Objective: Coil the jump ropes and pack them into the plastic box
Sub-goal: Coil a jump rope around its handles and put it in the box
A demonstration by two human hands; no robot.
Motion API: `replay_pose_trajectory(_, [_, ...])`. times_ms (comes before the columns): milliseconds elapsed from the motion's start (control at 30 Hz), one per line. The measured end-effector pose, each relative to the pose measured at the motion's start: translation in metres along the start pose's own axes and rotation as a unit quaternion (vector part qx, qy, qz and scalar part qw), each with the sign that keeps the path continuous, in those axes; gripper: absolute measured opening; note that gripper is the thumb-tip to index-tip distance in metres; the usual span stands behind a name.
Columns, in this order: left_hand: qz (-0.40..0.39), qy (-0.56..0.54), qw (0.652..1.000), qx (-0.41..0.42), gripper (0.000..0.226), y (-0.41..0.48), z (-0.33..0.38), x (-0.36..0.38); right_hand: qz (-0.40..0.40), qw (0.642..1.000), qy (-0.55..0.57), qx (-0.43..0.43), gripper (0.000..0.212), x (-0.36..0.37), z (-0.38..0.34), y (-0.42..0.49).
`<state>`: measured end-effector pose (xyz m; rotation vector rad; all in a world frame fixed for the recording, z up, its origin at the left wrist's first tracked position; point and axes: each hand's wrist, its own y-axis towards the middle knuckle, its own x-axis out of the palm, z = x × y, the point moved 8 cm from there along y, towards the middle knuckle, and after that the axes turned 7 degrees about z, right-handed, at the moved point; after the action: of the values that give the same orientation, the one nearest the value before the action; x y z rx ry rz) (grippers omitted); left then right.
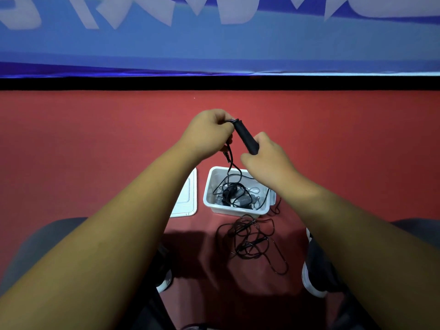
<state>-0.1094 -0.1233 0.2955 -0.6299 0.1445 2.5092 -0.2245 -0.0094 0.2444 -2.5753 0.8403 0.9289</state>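
My right hand [266, 160] grips the lower end of a black jump rope handle [245, 136], held up above the floor. My left hand [207, 132] is closed on the thin black cord at the handle's top end, and the cord hangs down from it into the white plastic box [209, 186] on the red floor. Coiled ropes and clear handles lie inside the box. A second black jump rope [252, 241] lies tangled and loose on the floor just in front of the box.
The box's white lid [188, 198] lies flat to its left, partly behind my left forearm. My shoes [312, 275] stand on either side of the loose rope. A black strip and a blue banner [214, 44] bound the far edge of the red floor.
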Motion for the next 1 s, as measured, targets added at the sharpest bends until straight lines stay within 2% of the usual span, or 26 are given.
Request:
replay_pose_trajectory(100, [-0.001, -0.046, 0.999, -0.028, 0.016, 0.001, -0.002, -0.003, -0.022, 0.999, 0.015, 0.019, 0.011, 0.002, 0.002, 0.005])
replay_pose_trajectory(200, [-0.014, -0.084, 0.995, -0.046, 0.011, 0.004, -0.003, -0.006, -0.062, 0.989, 0.121, 0.061, 0.014, 0.010, 0.006, 0.004])
replay_pose_trajectory(300, [-0.063, -0.050, 0.995, -0.060, 0.023, 0.003, -0.006, -0.008, -0.089, 0.967, 0.217, 0.103, 0.017, 0.016, 0.009, 0.001])
replay_pose_trajectory(367, [-0.095, 0.000, 0.994, -0.045, 0.035, 0.004, -0.008, -0.012, -0.116, 0.951, 0.259, 0.122, 0.036, 0.020, 0.010, -0.002])
replay_pose_trajectory(433, [-0.125, 0.014, 0.992, -0.021, 0.036, 0.004, -0.009, -0.013, -0.145, 0.935, 0.292, 0.140, 0.049, 0.024, 0.010, -0.005])
replay_pose_trajectory(467, [-0.140, 0.014, 0.990, -0.013, 0.034, 0.003, -0.009, -0.013, -0.165, 0.924, 0.311, 0.152, 0.049, 0.026, 0.009, -0.007])
replay_pose_trajectory(567, [-0.186, -0.001, 0.983, -0.008, 0.025, -0.001, -0.009, -0.009, -0.228, 0.887, 0.354, 0.189, 0.027, 0.030, 0.005, -0.013])
replay_pose_trajectory(633, [-0.205, -0.025, 0.978, -0.016, 0.021, -0.002, -0.011, -0.008, -0.252, 0.866, 0.379, 0.207, 0.024, 0.031, 0.002, -0.017])
replay_pose_trajectory(733, [-0.206, -0.060, 0.976, -0.043, 0.021, -0.003, -0.012, -0.013, -0.247, 0.864, 0.392, 0.198, 0.025, 0.028, 0.000, -0.015])
replay_pose_trajectory(867, [-0.199, -0.098, 0.974, -0.053, 0.019, -0.006, -0.004, -0.015, -0.204, 0.887, 0.383, 0.158, 0.031, 0.024, 0.004, -0.006])
replay_pose_trajectory(1000, [-0.155, -0.140, 0.976, -0.052, 0.008, -0.003, 0.003, -0.012, -0.168, 0.890, 0.411, 0.102, 0.063, 0.019, 0.001, 0.000])
